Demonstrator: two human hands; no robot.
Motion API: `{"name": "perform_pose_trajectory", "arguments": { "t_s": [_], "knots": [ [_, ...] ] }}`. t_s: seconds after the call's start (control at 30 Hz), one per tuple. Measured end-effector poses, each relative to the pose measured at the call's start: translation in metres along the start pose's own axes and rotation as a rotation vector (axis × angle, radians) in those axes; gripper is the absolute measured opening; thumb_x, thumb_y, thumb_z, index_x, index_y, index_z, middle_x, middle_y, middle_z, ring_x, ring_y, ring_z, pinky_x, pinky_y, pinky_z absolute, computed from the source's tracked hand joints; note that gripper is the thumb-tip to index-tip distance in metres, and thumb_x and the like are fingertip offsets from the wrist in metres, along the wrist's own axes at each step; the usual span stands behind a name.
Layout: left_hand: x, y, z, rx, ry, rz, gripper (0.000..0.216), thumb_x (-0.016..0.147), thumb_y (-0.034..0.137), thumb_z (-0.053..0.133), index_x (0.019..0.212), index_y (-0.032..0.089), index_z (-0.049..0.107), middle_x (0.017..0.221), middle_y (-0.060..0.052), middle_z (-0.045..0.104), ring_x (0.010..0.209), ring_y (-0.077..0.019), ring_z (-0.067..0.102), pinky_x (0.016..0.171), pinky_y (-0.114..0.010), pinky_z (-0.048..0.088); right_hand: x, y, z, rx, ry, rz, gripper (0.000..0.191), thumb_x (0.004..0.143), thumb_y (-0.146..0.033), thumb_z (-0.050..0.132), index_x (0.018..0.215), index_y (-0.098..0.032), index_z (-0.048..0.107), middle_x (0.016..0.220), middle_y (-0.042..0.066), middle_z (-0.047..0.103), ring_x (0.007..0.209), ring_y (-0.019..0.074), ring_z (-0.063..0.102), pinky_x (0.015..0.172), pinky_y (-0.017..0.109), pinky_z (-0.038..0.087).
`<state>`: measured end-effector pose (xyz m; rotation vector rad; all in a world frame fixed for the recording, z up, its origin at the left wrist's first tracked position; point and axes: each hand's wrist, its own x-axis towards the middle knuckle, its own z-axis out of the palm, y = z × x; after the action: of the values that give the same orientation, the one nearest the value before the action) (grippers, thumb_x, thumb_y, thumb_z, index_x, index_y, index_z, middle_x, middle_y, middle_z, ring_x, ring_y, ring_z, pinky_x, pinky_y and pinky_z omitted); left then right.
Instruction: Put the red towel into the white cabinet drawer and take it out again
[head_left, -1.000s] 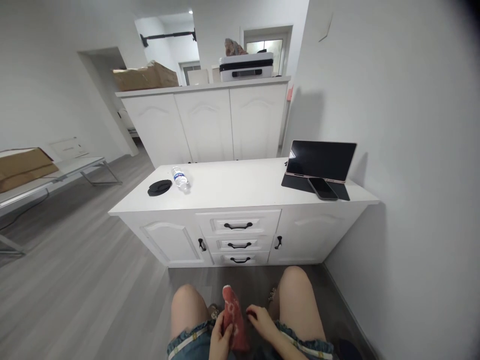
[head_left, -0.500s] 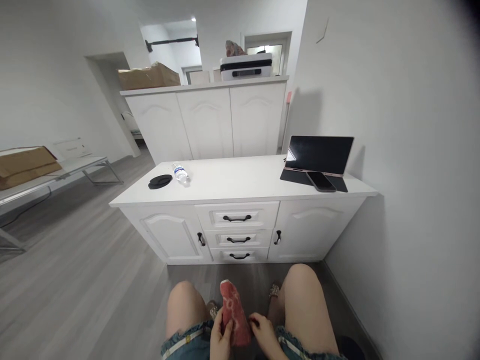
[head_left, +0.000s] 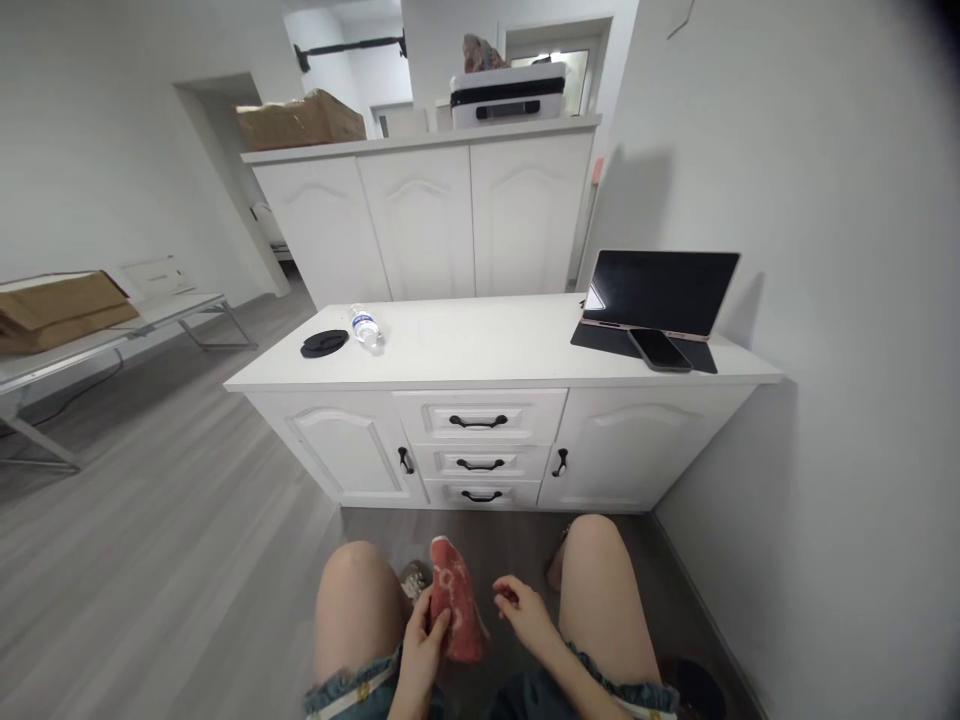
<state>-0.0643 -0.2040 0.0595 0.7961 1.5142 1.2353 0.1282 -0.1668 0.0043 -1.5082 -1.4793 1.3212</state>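
A red sock with a pale pattern [head_left: 456, 615] hangs between my knees, low in the head view. My left hand [head_left: 426, 632] grips its left side, with the thumb pressed on the front. Off to the right of the sock, my right hand [head_left: 523, 612] hovers without touching it. Its fingers are loosely curled and a little apart, and I see nothing between them.
Ahead stands a white cabinet [head_left: 450, 375] with black handles. On its top are a water bottle [head_left: 366, 328], a black flat object [head_left: 325, 343], a dark-screened tablet or laptop [head_left: 660, 292] and a phone [head_left: 660, 350]. A wall [head_left: 862, 400] rises on the right.
My right hand has come away from the sock's edge, leaving a gap. My left hand and the sock have shifted slightly left and up in view. The camera has tilted down a little.
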Motion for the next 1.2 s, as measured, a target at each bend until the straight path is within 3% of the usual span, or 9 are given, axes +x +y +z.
{"name": "perform_pose_trajectory", "arguments": {
  "t_s": [0.13,0.33,0.4,0.5,0.6,0.8,0.93,1.2],
  "knots": [
    [0.035,0.026,-0.006,0.104,-0.144,0.055,0.043,0.058,0.039,0.07,0.095,0.016,0.068,0.099,-0.009,0.07,0.099,-0.0292,0.061,0.094,-0.04,0.043,0.038,-0.037,-0.024,-0.206,-0.145,-0.085,0.022,0.076,-0.02,0.048,0.089,-0.017,0.065,0.077,0.005,0.07,0.068,0.0175,0.065,0.068,0.027,0.047],
    [0.112,0.054,-0.005,0.108,-0.294,0.091,0.035,0.061,0.025,0.066,0.095,0.016,0.067,0.094,-0.007,0.07,0.09,-0.0237,0.061,0.085,-0.033,0.045,0.124,-0.077,-0.058,-0.58,-0.242,-0.24,0.026,0.078,-0.015,0.049,0.097,-0.017,0.067,0.099,0.008,0.07,0.093,0.0212,0.063,0.082,0.029,0.044],
    [0.133,0.051,-0.002,0.075,-0.276,0.064,0.032,0.059,0.024,0.066,0.091,0.015,0.067,0.09,-0.007,0.07,0.086,-0.0225,0.061,0.081,-0.032,0.046,0.146,-0.079,-0.061,-0.671,-0.195,-0.264,0.034,0.079,-0.012,0.048,0.109,-0.017,0.063,0.113,0.01,0.064,0.101,0.022,0.061,0.087,0.03,0.043],
    [0.151,0.037,0.002,0.034,-0.113,0.024,0.027,0.057,0.026,0.066,0.082,0.015,0.066,0.08,-0.005,0.068,0.076,-0.0202,0.061,0.073,-0.029,0.045,0.168,-0.076,-0.056,-0.701,-0.111,-0.225,0.047,0.079,-0.01,0.048,0.125,-0.018,0.051,0.13,0.012,0.052,0.107,0.0219,0.057,0.091,0.031,0.041],
    [0.153,0.023,0.006,-0.018,-0.011,0.02,0.028,0.056,0.027,0.067,0.081,0.014,0.064,0.076,-0.003,0.066,0.071,-0.0178,0.059,0.069,-0.027,0.045,0.181,-0.074,-0.045,-0.644,-0.058,-0.16,0.05,0.08,-0.011,0.049,0.129,-0.02,0.045,0.135,0.012,0.047,0.112,0.022,0.055,0.094,0.032,0.04],
    [0.145,0.019,0.008,-0.117,0.018,-0.029,0.03,0.058,0.029,0.068,0.084,0.016,0.063,0.078,-0.001,0.065,0.07,-0.0158,0.059,0.065,-0.025,0.045,0.201,-0.065,-0.024,-0.623,-0.041,-0.107,0.052,0.082,-0.009,0.047,0.133,-0.016,0.04,0.141,0.015,0.04,0.123,0.0232,0.047,0.098,0.032,0.038],
    [0.145,0.023,0.009,-0.119,0.033,-0.036,0.031,0.056,0.032,0.069,0.082,0.016,0.062,0.076,-0.001,0.064,0.068,-0.0156,0.059,0.065,-0.025,0.045,0.203,-0.058,-0.013,-0.642,-0.04,-0.073,0.063,0.079,-0.007,0.05,0.138,-0.018,0.034,0.148,0.014,0.027,0.112,0.0239,0.056,0.091,0.032,0.043],
    [0.132,0.052,0.012,-0.069,0.185,0.09,0.031,0.062,0.03,0.062,0.089,0.016,0.06,0.085,-0.003,0.065,0.079,-0.017,0.059,0.073,-0.027,0.046,0.18,-0.056,0.001,-0.644,0.056,-0.043,0.05,0.082,-0.01,0.047,0.131,-0.018,0.043,0.138,0.014,0.037,0.1,0.0223,0.061,0.084,0.031,0.045]
  ]
}}
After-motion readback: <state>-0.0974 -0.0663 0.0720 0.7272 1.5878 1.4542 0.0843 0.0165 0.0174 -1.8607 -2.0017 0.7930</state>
